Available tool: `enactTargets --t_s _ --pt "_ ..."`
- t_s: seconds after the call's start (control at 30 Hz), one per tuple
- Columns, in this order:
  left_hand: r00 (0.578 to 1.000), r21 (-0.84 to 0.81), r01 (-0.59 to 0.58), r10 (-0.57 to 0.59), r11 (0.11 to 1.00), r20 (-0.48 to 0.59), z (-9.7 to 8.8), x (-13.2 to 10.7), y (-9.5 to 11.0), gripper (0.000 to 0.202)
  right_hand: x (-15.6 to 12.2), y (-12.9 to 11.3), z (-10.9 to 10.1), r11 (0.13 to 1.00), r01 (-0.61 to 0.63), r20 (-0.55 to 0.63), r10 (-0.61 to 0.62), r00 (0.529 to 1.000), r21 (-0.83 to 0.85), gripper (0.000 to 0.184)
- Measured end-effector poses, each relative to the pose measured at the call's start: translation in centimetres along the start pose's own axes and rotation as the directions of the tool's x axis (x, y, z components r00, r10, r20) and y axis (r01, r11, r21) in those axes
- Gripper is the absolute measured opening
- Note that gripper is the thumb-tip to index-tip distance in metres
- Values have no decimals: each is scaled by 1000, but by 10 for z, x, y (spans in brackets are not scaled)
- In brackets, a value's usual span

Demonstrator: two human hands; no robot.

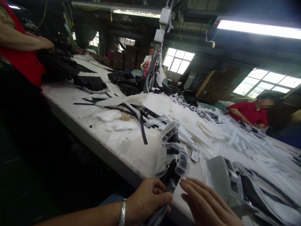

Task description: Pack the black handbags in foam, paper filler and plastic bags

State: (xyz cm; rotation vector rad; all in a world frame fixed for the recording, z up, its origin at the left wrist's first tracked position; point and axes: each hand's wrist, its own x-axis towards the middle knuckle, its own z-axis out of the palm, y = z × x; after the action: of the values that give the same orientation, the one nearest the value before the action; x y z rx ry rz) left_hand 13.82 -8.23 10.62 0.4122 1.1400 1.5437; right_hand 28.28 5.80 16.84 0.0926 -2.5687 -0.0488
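We locate the film-wrapped black piece [172, 138] at the near edge of the white table [147, 157], directly ahead of the two hands, with its lower end running down toward the lap. The left hand [147, 199] grasps this lower end, thumb and curled index finger pinching dark material under thin, translucent film. The right hand [209, 201] is released: its fingers are extended beside the piece and hold nothing that we can see. We cannot tell whether its fingertips touch the table edge.

Status, as we judge it: the work on this piece is partly complete. Clear plastic film [184, 157] already lies around the upper portion, but it is bunched and loose. Near the gold-coloured fitting [168, 166], black material shows without an evident covering, so we rate this section as unfinished. We cannot determine the condition of the portion inside the left hand.

Surrounding stock: to the right of the piece we note a grey moulded part [217, 175]. Beyond the piece lie black strips [143, 128], white sheets [157, 103] and a long heap of pale rolls [235, 135]. Black bags [127, 81] sit farther back. At the far side of the table, a co-worker in a red top [249, 111] bends over material.
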Motion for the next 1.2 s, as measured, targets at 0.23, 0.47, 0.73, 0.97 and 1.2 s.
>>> enactTargets --t_s 0.23,0.47,0.73,0.97,1.2 --pt "988 -5 -151 151 989 20 -5 11 -17 38 70 -10 26 982 149 195 -124 973 -120 17" --pt "986 -43 -156 158 987 51 -6 9 -14 40 79 -4 28 990 138 253 -140 957 25 18" --pt "993 -48 -99 102 994 65 -10 -3 5 38 66 1 4 960 281 218 -275 936 5 28" --pt "989 48 -53 46 997 137 -23 -2 10 42 22 6 -2 891 384 127 -363 923 -244 19" --pt "984 101 -107 91 989 150 -26 15 -13 55 -14 -17 27 869 -402 -55 434 899 288 22"
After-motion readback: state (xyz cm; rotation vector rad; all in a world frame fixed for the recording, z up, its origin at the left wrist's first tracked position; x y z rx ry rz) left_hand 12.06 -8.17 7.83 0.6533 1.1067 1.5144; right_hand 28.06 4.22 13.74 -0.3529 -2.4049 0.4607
